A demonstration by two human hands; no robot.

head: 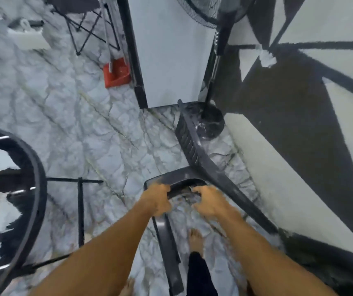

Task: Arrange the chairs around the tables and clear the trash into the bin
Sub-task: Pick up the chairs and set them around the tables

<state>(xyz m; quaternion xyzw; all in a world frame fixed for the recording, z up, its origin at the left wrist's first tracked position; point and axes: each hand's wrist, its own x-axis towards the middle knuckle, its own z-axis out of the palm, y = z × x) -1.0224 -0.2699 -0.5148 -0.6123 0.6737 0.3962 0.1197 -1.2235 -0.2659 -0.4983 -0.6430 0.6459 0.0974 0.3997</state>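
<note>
A dark plastic chair (pixel 192 146) stands tilted on the marble floor in front of me, its slatted back toward the wall. My left hand (pixel 157 200) is shut on the top rail of the chair. My right hand (pixel 210 200) rests at the same rail with fingers curled; its grip is blurred. A round dark-rimmed table (pixel 40 167) sits at the left edge, its top partly cut off.
A red dustpan (pixel 116 74) lies by a white pillar (pixel 167 60). A standing fan's round base (pixel 210 119) sits behind the chair. A black and white painted wall (pixel 299 124) runs along the right. A folding frame (pixel 90 30) stands far left. My bare feet are below.
</note>
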